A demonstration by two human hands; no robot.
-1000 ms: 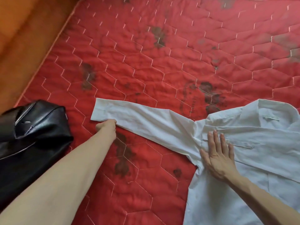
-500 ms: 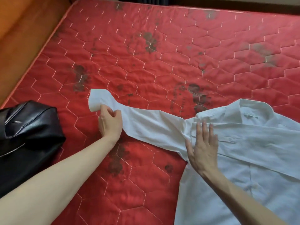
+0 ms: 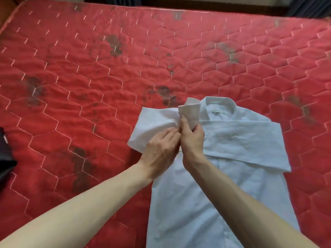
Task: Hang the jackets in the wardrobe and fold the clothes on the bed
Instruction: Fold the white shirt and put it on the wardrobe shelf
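Observation:
A white collared shirt [image 3: 179, 212] lies flat on the red quilted mattress [image 3: 89, 68], collar away from me. Its right sleeve is folded across the chest. The left sleeve [image 3: 152, 122] is doubled back toward the collar, and its cuff [image 3: 190, 111] stands up above the shirt. My right hand [image 3: 192, 140] grips the sleeve just below that cuff. Right beside it, my left hand [image 3: 161, 149] pinches the sleeve fabric at the fold. A black leather jacket [image 3: 5, 154] shows only as a sliver at the left edge.
The mattress has dark stains scattered over it. Its far edge meets a dark strip along the top of the view. Bare red quilting spreads to the left of and beyond the shirt.
My left hand carried the outstretched sleeve's cuff rightward over to the shirt. My right hand left the shirt's shoulder and took the sleeve below the cuff. The view shifted right, so the jacket is nearly out of sight.

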